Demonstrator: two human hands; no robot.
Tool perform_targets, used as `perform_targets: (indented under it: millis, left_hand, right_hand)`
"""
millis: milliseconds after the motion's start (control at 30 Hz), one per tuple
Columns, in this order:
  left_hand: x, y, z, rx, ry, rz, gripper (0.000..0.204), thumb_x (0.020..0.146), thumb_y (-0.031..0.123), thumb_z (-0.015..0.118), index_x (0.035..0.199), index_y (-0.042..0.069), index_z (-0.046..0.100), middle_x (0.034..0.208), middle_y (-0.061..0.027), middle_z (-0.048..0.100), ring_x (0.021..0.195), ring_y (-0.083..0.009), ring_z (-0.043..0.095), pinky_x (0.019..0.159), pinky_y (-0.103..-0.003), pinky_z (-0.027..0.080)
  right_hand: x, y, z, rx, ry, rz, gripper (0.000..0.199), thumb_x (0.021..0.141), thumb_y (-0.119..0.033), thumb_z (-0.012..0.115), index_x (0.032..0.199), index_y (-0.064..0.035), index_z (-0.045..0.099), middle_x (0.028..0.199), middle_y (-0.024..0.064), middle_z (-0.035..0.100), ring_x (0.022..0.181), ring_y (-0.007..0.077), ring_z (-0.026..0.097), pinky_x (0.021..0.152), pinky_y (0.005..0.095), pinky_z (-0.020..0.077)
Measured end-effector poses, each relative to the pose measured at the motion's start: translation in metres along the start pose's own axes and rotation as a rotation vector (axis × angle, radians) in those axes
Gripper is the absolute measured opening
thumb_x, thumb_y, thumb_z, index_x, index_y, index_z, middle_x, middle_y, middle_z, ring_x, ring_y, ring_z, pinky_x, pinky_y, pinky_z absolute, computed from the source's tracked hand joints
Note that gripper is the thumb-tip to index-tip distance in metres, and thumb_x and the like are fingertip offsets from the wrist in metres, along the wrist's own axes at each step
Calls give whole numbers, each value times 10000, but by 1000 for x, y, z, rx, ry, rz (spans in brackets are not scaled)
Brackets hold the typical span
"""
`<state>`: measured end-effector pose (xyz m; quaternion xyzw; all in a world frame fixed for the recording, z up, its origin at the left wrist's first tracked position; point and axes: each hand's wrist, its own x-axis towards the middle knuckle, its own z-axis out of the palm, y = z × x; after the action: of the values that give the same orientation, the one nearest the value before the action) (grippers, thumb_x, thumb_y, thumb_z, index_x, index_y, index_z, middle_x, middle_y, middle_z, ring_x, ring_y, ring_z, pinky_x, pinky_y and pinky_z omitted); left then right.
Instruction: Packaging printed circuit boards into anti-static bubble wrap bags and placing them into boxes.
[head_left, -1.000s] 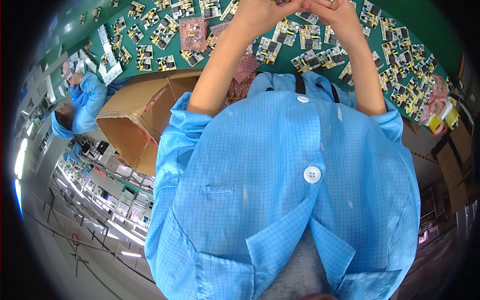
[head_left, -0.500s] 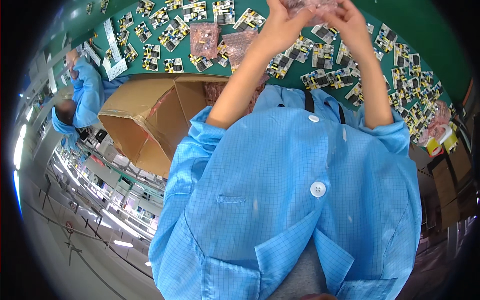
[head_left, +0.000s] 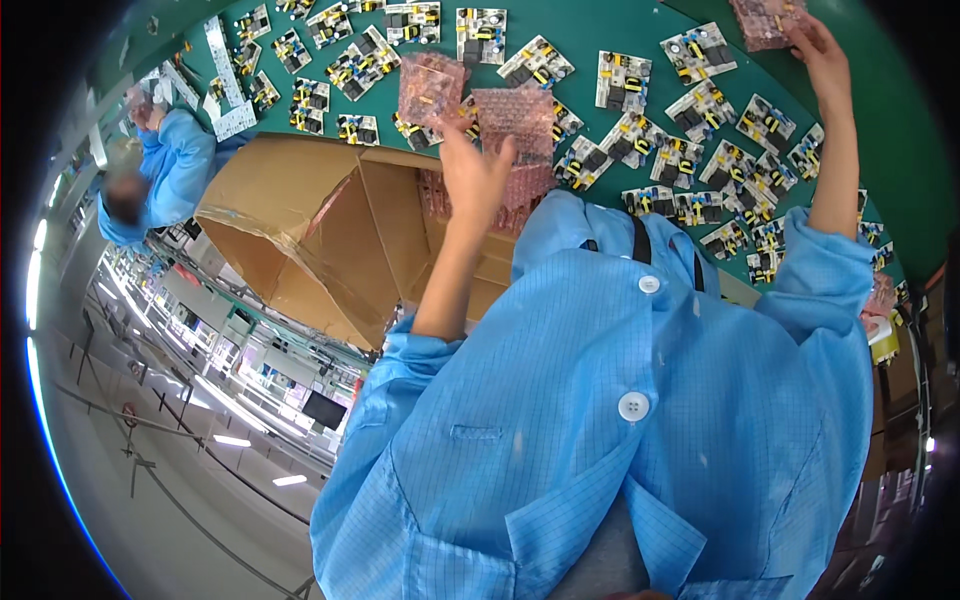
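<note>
At the far right of the green table, my right hand (head_left: 824,62) is closed on the edge of a pink bubble-wrap pouch (head_left: 768,22). What lies inside that pouch is hard to make out. My left hand (head_left: 474,172) is open, thumb and fingers apart, at two more pink bubble-wrap pouches. Its fingertips reach the lower edge of the left pouch (head_left: 430,86), where a circuit board shows faintly through the wrap. The right pouch (head_left: 514,122) lies beside the thumb. I cannot tell whether the fingers press on either one.
Many bare circuit boards (head_left: 622,82) with black and yellow parts cover the green table (head_left: 600,22). An open cardboard box (head_left: 290,200) stands at the near edge, with pink bubble wrap (head_left: 520,188) at its far side. At the left sits another person in blue (head_left: 182,170) near white strips (head_left: 224,62).
My hands have parted. The right has carried a pouch to the far right; the left has let go and come back toward the pouches on the table. My view has shifted slightly.
</note>
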<state>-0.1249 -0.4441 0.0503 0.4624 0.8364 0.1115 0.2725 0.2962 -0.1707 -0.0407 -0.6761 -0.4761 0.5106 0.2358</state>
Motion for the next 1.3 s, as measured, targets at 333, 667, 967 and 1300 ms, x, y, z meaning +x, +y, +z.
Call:
perform_targets:
  millis: [333,667,967,1300]
  left_hand:
    - [15,-18,30,88,115,-41,334,738,181,814,1035,98,687,1045,-149,555,1031,-337,503,928,-438,414]
    - [20,3,40,88,155,-70,388,689,264,845,1015,93,723,1091,-149,525,1077,-355,470,966,-443,407]
    - [19,4,29,87,217,103,225,736,215,781,880,69,690,1074,-151,557,1098,-358,475,962,-453,387]
    - [30,43,-37,-1233,-119,-261,409,931,-15,621,1275,85,426,874,-63,652,657,-105,599,521,-215,460]
  right_hand:
    - [-97,-102,87,-189,-7,-245,36,886,-35,655,920,-22,657,885,1,645,747,36,550,652,201,435]
    - [-225,-57,209,-431,-728,-298,318,816,-333,728,968,-69,639,684,115,668,672,324,671,610,438,518]
    - [-201,-54,217,-322,-355,-105,392,816,-372,755,997,-43,639,644,109,639,629,261,653,612,369,510]
    - [-38,-164,200,-692,428,-584,521,786,-230,791,1188,-9,544,1139,175,607,997,277,621,780,381,511]
